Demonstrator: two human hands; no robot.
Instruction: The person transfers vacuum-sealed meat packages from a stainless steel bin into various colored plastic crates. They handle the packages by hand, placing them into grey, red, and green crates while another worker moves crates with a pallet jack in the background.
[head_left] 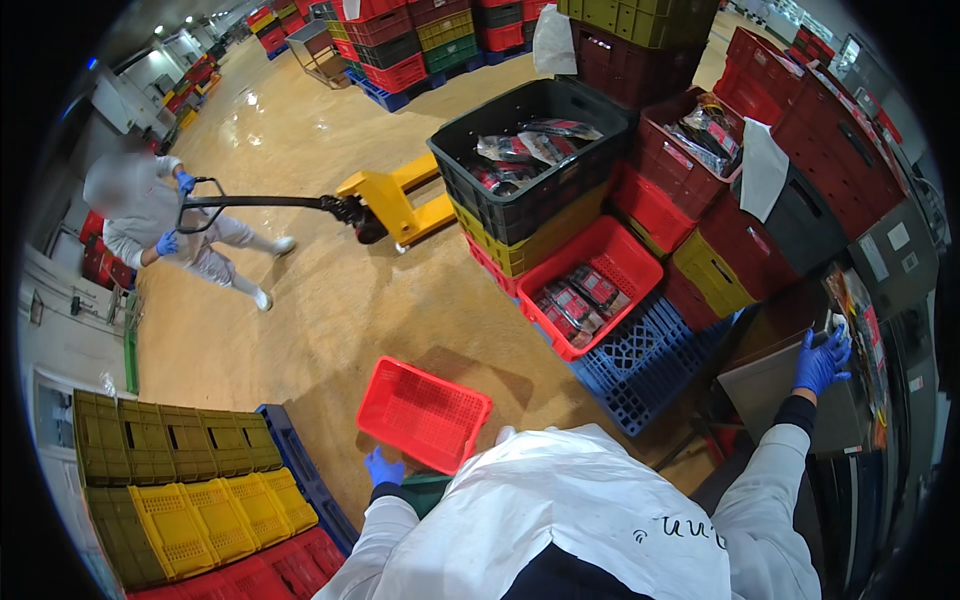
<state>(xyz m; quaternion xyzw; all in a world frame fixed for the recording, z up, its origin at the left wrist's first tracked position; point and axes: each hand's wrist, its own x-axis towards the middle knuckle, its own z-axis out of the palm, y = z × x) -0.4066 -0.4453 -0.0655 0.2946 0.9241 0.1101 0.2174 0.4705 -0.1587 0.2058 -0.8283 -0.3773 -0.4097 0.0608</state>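
My left hand (pixel 384 467), in a blue glove, is beside the near left corner of a red crate (pixel 425 410). Its fingers are apart, and I see nothing in them. The red crate has nothing inside, and part of a green crate (pixel 427 492) shows just below it. On the far right, my right hand (pixel 823 364), also gloved in blue, reaches to the edge of a metal work surface (pixel 795 395). Its fingers are spread next to packaged goods (pixel 868 345) in clear and dark film; whether it touches them I cannot tell.
A red crate of packs (pixel 648 262) stands by a blue pallet (pixel 640 365). Behind are a dark crate (pixel 470 175) of packs and tall crate stacks. Yellow and olive crates (pixel 195 520) stand lower left. Far left, a person (pixel 170 215) grips a yellow pallet jack's (pixel 395 205) handle.
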